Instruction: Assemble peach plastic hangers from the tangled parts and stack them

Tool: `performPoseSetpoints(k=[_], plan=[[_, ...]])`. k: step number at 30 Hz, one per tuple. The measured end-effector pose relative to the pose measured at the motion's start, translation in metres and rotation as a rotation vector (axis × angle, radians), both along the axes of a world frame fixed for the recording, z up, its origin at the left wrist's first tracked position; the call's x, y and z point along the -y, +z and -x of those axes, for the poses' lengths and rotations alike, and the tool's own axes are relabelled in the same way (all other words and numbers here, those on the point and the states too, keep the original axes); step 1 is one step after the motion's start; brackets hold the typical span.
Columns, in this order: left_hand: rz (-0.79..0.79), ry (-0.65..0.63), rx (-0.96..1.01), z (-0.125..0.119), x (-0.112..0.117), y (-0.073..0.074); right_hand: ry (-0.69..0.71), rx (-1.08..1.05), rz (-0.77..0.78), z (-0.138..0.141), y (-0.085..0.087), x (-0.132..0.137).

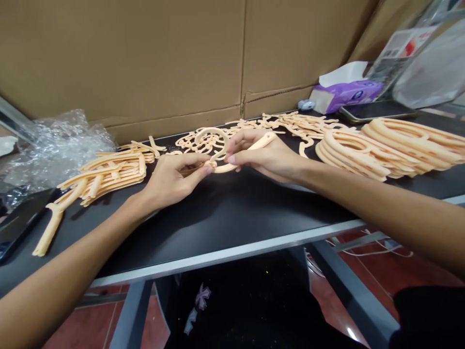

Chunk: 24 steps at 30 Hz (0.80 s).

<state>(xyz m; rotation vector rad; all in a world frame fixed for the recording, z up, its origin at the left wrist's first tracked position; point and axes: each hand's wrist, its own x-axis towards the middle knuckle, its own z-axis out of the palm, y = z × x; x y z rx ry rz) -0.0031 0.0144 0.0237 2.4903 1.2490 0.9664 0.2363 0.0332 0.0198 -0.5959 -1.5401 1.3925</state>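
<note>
Over the black tabletop (232,213), a cream plastic piece (263,141) with a large curved loop and a flat arm with a hole at its end is held between both hands. My left hand (172,178) pinches it at the lower left of the loop, thumb and forefinger pressed together. On the other side, my right hand (274,155) is closed on it, with the arm lying across the fingers. Exactly how the fingertips meet the piece is partly hidden. Behind the hands lies a spread of small curved cream pieces (301,123).
Branched cream pieces (112,172) are piled at left beside clear plastic wrap (69,143) and a dark flat device (25,218). Stacked oval cream frames (352,152) stand at right. A purple tissue pack (347,94) and a phone (378,111) lie behind them, against cardboard (163,58).
</note>
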Motion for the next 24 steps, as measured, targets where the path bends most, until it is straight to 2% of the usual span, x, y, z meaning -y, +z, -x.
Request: performPoseSetpoints(k=[11, 18, 24], plan=[[0.042, -0.062, 0.012, -0.0082, 0.0086, 0.0014, 0.023, 0.396, -0.024, 0.0038, 0.0011, 0.0044], [0.032, -0.026, 0.018, -0.0014, 0.002, -0.0033, -0.115, 0.318, -0.108, -0.0013, 0.0038, 0.0017], [-0.022, 0.006, -0.034, 0.0007, 0.0016, -0.0017, -0.148, 0.222, -0.018, 0.002, 0.0039, 0.0019]])
